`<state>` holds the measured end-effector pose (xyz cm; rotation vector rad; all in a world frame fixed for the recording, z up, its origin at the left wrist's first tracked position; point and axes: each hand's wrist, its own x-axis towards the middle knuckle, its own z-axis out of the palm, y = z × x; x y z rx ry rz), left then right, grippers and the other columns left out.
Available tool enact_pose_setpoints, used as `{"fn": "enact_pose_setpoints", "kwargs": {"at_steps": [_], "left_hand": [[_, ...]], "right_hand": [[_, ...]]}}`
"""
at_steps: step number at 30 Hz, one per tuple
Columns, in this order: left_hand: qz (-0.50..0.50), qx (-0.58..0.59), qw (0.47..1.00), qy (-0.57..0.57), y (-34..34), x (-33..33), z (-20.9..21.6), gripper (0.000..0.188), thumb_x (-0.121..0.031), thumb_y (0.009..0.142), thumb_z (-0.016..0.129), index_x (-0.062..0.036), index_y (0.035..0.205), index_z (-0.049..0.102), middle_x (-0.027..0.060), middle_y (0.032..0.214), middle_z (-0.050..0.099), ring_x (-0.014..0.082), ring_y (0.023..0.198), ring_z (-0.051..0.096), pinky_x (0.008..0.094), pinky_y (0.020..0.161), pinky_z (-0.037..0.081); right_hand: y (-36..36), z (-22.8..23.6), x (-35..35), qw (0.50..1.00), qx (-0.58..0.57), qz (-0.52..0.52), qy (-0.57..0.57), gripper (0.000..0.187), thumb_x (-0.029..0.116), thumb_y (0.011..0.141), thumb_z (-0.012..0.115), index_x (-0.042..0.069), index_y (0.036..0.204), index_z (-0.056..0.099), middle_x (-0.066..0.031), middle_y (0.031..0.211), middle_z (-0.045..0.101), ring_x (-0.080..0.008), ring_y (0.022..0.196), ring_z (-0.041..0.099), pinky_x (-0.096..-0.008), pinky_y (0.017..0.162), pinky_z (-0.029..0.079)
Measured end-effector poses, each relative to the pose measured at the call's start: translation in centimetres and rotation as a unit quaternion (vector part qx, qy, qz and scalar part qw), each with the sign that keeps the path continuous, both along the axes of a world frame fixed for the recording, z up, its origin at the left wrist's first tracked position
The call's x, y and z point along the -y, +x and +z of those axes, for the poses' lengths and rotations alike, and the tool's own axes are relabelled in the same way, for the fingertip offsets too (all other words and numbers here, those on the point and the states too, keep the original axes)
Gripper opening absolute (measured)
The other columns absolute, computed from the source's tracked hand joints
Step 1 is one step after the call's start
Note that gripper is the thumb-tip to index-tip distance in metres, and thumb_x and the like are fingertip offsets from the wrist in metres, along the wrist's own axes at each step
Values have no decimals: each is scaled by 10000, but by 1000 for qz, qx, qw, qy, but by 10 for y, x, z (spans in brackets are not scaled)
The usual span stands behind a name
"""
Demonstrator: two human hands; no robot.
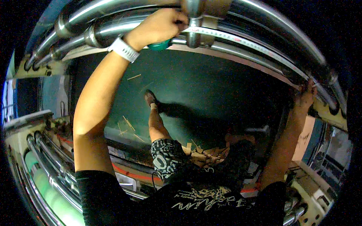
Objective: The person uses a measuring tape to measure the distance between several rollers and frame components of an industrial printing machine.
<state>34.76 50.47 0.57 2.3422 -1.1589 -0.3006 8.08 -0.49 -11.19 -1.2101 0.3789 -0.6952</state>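
Curling its fingers inward, the left hand [160, 27] makes a narrow grip at the left end of a white measuring tape [237, 39]; whether the tape is pinched there I cannot tell, since the fingertips do not show clearly. The tape leaves that grip to the right, its long axis following the metal bars and bowing down to the right hand [307, 94], so the two hands stand at opposite ends of it. The left hand is nearer the left end; the right hand is at the other end, in shadow, its fingers up by the bars, and what they close on cannot be made out. Just right of the left fingertips, the tape crosses an upright metal collar [193, 39]. Directly under the left hand shows a green rounded object [160, 46], mostly covered, and around the wrist sits a pale watch [125, 50]. Polished bars [105, 11] run beyond the grip, with a thinner bar [243, 56] below the tape. Well apart from the grip, down below, lies a dark green floor [128, 96] with the person's shoe [149, 97] and thin wooden strips [128, 123]; farther off are tan scraps [206, 156], a red strip [132, 174] and a pale green roller [52, 196].
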Motion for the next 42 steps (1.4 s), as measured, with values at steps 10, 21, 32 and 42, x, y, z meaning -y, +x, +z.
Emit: {"fn": "enact_pose_setpoints", "kwargs": {"at_steps": [10,21,32,42], "left_hand": [[37,-29,999,-2,4,-1,-6,215,-91,737,497,-45,908,618,139,674,593,208,622,570,303,599,443],[12,-39,998,-41,3,-3,-14,168,-112,768,504,-31,871,609,88,597,559,166,559,533,302,546,426],[20,-78,996,-30,4,-4,-15,151,-83,769,514,-34,873,612,53,595,539,130,558,494,275,541,408],[15,-96,995,-28,7,-5,-19,169,-24,738,499,-37,863,611,50,605,544,130,568,495,276,545,403]], "right_hand": [[36,41,-62,986,-52,-146,-66,169,196,794,609,89,891,520,-30,751,520,-127,637,470,-257,512,399],[27,38,-61,981,-122,-134,-75,218,281,817,571,76,866,515,-27,779,537,-131,656,482,-242,534,383],[21,29,-32,990,-107,-85,-45,210,277,816,575,88,888,516,-12,817,553,-116,669,491,-215,536,392],[29,34,-60,986,-73,-142,-37,182,249,811,586,97,877,512,-22,816,555,-111,667,494,-216,518,407]]}}
